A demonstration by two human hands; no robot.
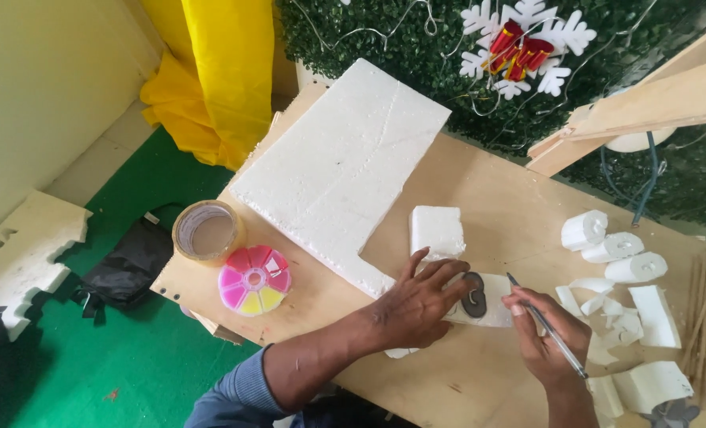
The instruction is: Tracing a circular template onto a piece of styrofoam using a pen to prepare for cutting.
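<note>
Small white foam block (487,305) flat on table, dark template (474,295) atop.

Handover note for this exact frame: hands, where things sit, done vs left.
Left hand presses a dark template flat on a small white foam piece on the plywood table.
Right hand holds a pen, tip at the template's edge.
Large foam sheet lies behind, a foam block beside it.
Done: cut foam shapes lie right.
Left: whether any outline is drawn is not visible.
</note>
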